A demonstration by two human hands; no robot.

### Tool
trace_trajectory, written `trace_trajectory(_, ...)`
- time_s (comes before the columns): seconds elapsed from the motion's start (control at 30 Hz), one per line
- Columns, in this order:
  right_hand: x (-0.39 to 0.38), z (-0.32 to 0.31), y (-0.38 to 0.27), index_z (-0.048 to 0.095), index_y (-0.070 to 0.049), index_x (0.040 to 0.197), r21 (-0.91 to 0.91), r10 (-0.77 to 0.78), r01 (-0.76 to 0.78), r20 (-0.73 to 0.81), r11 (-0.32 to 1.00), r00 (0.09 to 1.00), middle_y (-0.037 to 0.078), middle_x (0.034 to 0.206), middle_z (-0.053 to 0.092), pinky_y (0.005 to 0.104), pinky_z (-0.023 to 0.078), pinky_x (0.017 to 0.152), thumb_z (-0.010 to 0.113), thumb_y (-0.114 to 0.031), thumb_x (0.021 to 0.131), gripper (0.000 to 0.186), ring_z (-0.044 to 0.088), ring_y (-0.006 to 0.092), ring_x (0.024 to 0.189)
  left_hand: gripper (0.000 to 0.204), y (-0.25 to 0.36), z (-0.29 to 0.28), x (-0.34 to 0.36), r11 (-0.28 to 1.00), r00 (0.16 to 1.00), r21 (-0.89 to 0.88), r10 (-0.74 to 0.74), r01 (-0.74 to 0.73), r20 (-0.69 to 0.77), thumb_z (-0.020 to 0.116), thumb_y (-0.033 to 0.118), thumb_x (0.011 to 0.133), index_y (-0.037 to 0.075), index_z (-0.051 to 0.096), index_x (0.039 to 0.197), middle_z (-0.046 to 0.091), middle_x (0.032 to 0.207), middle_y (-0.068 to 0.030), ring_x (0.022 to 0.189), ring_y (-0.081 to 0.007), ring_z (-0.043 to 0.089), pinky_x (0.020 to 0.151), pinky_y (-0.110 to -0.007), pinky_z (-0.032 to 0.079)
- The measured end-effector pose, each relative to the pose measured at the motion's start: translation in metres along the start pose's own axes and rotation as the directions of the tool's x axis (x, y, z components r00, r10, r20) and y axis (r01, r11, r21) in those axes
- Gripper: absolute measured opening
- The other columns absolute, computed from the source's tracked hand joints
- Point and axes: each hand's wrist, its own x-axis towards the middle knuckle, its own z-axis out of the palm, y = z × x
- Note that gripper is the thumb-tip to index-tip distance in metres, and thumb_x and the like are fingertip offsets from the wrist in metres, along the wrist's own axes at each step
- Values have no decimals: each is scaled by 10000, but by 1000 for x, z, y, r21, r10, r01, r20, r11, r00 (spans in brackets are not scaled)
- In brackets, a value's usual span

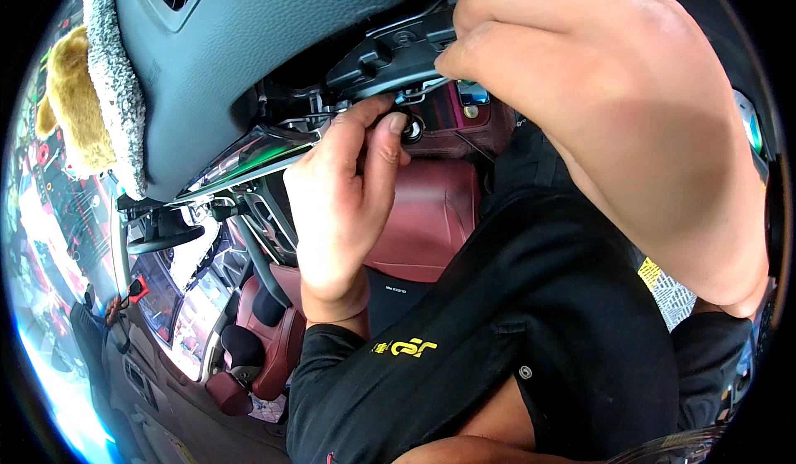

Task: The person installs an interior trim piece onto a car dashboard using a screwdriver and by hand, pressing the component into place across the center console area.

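Under the dashboard (282, 24) of a car, both my hands work at an opening in its lower side. My left hand (344, 178) is closed, thumb and forefinger curled together beside a small black round piece (412, 128) with a pale centre. Fingers cover part of that piece, so its kind does not show. A thin grey wire (427, 91) with a blue bit runs from near the left fingertips toward my right hand (489, 37). That right hand is bent in at the opening's edge, with most fingers hidden; whether it grips the wire I cannot tell.
Black plastic framework (377, 58) lines the opening. A dark red seat (427, 215) is behind my left hand. The steering wheel (166, 236) is farther left. A brown plush thing (79, 99) and grey fluffy trim (114, 74) lie along the dashboard's far edge.
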Motion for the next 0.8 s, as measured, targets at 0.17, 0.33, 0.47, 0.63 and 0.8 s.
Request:
trace_trajectory(0.17,-3,4,4,747,2,981,27,8,-7,-9,1000,1000,100,982,704,302,561,686,755,16,763,219,704,242,806,180,-3,8,1,997,999,-77,-20,16,-46,750,78,974,15,723,1141,740,747,-74,672,-136,750,615,-248,558)
trace_trajectory(0.33,-9,2,6,748,4,986,116,36,-33,-22,993,999,103,983,706,300,561,688,758,26,764,224,705,243,807,208,-7,12,0,994,993,-89,51,-61,-109,775,44,946,25,716,1145,738,758,-80,657,-117,732,605,-236,552)
trace_trajectory(0.47,-20,0,-2,749,6,991,288,108,-96,-27,953,994,106,984,707,299,561,689,760,34,765,228,705,243,808,271,-3,5,-18,992,992,-72,94,-100,-84,796,18,910,23,716,1169,738,804,-87,629,-130,690,590,-257,546)
trace_trajectory(0.63,-56,8,-13,755,11,1032,441,211,-208,42,873,977,119,983,706,311,564,726,758,89,783,261,714,246,843,270,-17,9,-51,966,971,-105,237,-236,5,769,-52,878,1,730,1139,748,906,-93,648,-205,687,603,-298,548)
trace_trajectory(0.8,-98,40,16,742,13,1120,485,259,-352,250,801,933,155,1027,704,370,570,834,717,79,832,296,724,314,965,170,-61,30,-79,981,996,-181,81,-73,37,716,-38,945,-1,728,1111,740,971,-121,638,-178,685,598,-277,539)
